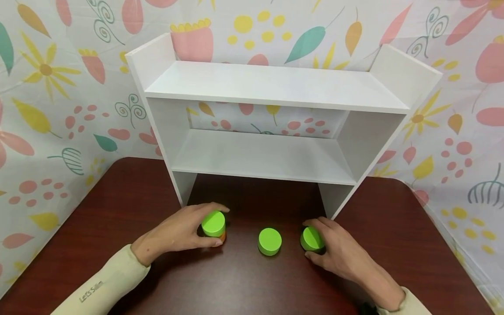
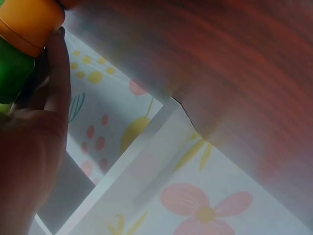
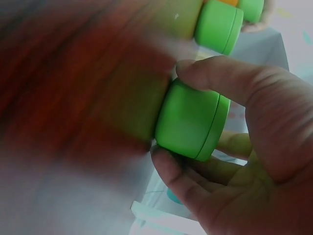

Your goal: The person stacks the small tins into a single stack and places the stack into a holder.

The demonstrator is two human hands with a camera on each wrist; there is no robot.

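On the left of the tabletop, a small round green jar [image 1: 214,223] stands on top of an orange jar [image 2: 36,22]. My left hand [image 1: 181,231] grips this stack from its left side, thumb in front and fingers behind. A second green jar [image 1: 269,241] stands alone between the hands. At the right, my right hand [image 1: 344,251] holds a third green jar [image 3: 190,117] between thumb and fingers, its base right at the table surface. Most of the orange jar is hidden in the head view by the green one and the thumb.
A white two-tier shelf [image 1: 264,157] stands behind the jars, its side panels reaching down to the dark red-brown table [image 1: 236,288]. A patterned cloth [image 1: 51,131] hangs behind the table and along both sides.
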